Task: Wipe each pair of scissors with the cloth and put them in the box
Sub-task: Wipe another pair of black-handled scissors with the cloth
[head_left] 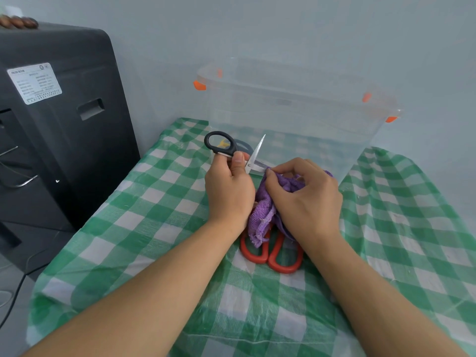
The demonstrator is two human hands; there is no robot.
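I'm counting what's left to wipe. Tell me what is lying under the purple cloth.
Under the purple cloth, red-handled scissors lie on the checked tablecloth. Only their handle loops show; the blades are covered by the cloth and the right hand.

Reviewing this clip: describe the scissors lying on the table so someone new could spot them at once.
Start at the clear plastic box at the back of the green checked tablecloth. Nearer the camera, under the purple cloth that the right hand grips, lie the red-handled scissors. Their red handles set them apart from the black-handled scissors in the left hand.
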